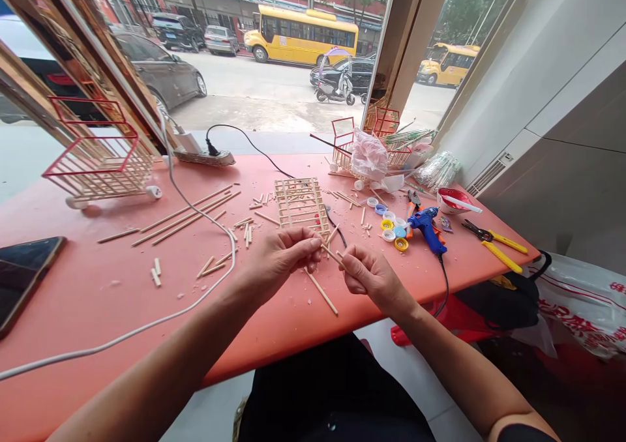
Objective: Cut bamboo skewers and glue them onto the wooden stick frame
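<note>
A short wooden stick (332, 255) is held between my two hands over the table's front part. My left hand (288, 256) pinches its left end, and my right hand (369, 274) pinches near its right end. Just beyond them, a lattice frame of wooden sticks (298, 208) lies on the pink table (274, 338). Another loose stick (323, 293) rests on the table below the hands. To the right are a blue glue gun (428, 228) and several bottle caps (388, 235).
At the left stand a small stick-built cart (98, 158) and a phone (27, 276). A white cable (166, 321) crosses the table near loose sticks (183, 217). Yellow-handled pliers (493, 240), a red bowl (454, 199) and another cart (345, 148) are at the right and back.
</note>
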The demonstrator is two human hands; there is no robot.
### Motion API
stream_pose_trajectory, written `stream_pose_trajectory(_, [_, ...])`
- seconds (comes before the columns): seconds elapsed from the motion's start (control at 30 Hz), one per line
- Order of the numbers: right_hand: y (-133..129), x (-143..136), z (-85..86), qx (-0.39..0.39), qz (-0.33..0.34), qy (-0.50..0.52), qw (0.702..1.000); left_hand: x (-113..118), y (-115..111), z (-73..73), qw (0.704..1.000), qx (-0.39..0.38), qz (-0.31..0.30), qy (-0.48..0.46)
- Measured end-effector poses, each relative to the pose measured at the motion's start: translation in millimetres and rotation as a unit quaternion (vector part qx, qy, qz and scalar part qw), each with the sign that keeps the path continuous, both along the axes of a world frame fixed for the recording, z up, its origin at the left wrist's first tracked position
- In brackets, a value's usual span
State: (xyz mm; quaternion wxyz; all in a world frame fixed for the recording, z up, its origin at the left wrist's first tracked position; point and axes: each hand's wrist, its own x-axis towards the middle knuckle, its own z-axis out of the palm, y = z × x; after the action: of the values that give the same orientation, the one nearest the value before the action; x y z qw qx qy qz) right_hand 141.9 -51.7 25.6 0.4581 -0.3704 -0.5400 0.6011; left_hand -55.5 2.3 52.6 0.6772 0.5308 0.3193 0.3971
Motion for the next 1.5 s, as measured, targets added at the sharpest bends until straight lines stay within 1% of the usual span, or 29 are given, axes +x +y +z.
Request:
stream_pose_trajectory(0.1, [-1, 0, -1.8, 0.022, 0.025, 0.025, 0.999, 2, 1, -5.7, 0.999, -0.034, -0.038, 0.008])
stream_pose_trajectory(0.17, [-1, -1, 0.6, 0.043, 0.024, 0.033, 0.998, 3, 1, -8.1, 0.998, -0.018, -0.048, 0.042])
stream_pose_trajectory(0.23, [2, -2, 3.8, 0.055, -0.006, 0.035, 0.998, 3, 0, -7.6, 0.995, 0.042, -0.044, 0.085])
stream_pose_trajectory(0.3, [5, -1, 5.2, 0.051, -0.042, 0.038, 0.997, 0, -1, -3.8, 0.983, 0.127, -0.019, 0.127])
stream_pose_trajectory(0.37, [7, 3, 3.7, 0.036, -0.060, 0.038, 0.997, -4, -2, 3.1, 0.962, 0.203, 0.019, 0.180])
stream_pose_trajectory(0.43, [8, 7, 0.2, 0.020, -0.065, 0.033, 0.997, -10, -4, 12.0, 0.934, 0.256, 0.051, 0.245])
stream_pose_trajectory(0.53, [6, 11, -4.9, 0.001, -0.078, 0.033, 0.996, -20, -5, 24.9, 0.892, 0.305, 0.100, 0.318])
stream_pose_trajectory(0.6, [4, 11, -6.9, -0.007, -0.083, 0.040, 0.996, -28, -3, 29.8, 0.867, 0.321, 0.123, 0.360])
stream_pose_trajectory(0.7, [4, 8, -8.3, -0.012, -0.082, 0.051, 0.995, -39, 3, 28.0, 0.825, 0.330, 0.162, 0.430])
stream_pose_trajectory(0.8, [6, 2, -8.9, -0.019, -0.079, 0.047, 0.996, -46, 10, 18.9, 0.771, 0.356, 0.203, 0.488])
stream_pose_trajectory(0.87, [7, -1, -9.3, -0.021, -0.076, 0.047, 0.996, -48, 13, 13.6, 0.748, 0.383, 0.222, 0.494])
stream_pose_trajectory(0.9, [7, -3, -9.5, -0.021, -0.074, 0.049, 0.996, -48, 13, 12.2, 0.744, 0.398, 0.230, 0.485])
stream_pose_trajectory(0.97, [7, -7, -10.3, -0.019, -0.072, 0.057, 0.996, -47, 12, 12.5, 0.748, 0.420, 0.247, 0.451])
stream_pose_trajectory(1.0, [7, -9, -10.8, -0.018, -0.071, 0.063, 0.995, -45, 11, 13.9, 0.758, 0.421, 0.257, 0.426])
stream_pose_trajectory(1.03, [7, -11, -11.3, -0.016, -0.069, 0.071, 0.995, -43, 9, 15.6, 0.776, 0.414, 0.263, 0.396])
stream_pose_trajectory(1.07, [6, -13, -11.7, -0.014, -0.068, 0.077, 0.995, -40, 7, 17.5, 0.803, 0.396, 0.261, 0.362])
stream_pose_trajectory(1.1, [6, -15, -12.0, -0.011, -0.067, 0.083, 0.994, -37, 5, 18.9, 0.838, 0.366, 0.247, 0.322])
stream_pose_trajectory(1.17, [4, -20, -11.7, -0.003, -0.073, 0.083, 0.994, -27, 0, 19.6, 0.912, 0.277, 0.189, 0.237])
stream_pose_trajectory(1.2, [4, -23, -11.1, 0.002, -0.079, 0.079, 0.994, -22, -2, 18.5, 0.942, 0.226, 0.155, 0.195])
stream_pose_trajectory(1.23, [3, -26, -10.2, 0.009, -0.085, 0.072, 0.994, -16, -4, 16.7, 0.962, 0.178, 0.127, 0.161])
stream_pose_trajectory(1.27, [2, -29, -9.1, 0.016, -0.091, 0.062, 0.994, -11, -6, 14.2, 0.976, 0.143, 0.099, 0.132])
stream_pose_trajectory(1.3, [1, -32, -7.8, 0.025, -0.096, 0.051, 0.994, -6, -8, 11.5, 0.984, 0.125, 0.084, 0.099])
stream_pose_trajectory(1.37, [0, -37, -5.1, 0.044, -0.107, 0.032, 0.993, 1, -12, 6.4, 0.988, 0.120, 0.074, 0.058])
stream_pose_trajectory(1.5, [-2, -42, -2.1, 0.069, -0.113, 0.004, 0.991, 5, -18, 3.1, 0.988, 0.121, 0.082, 0.059])
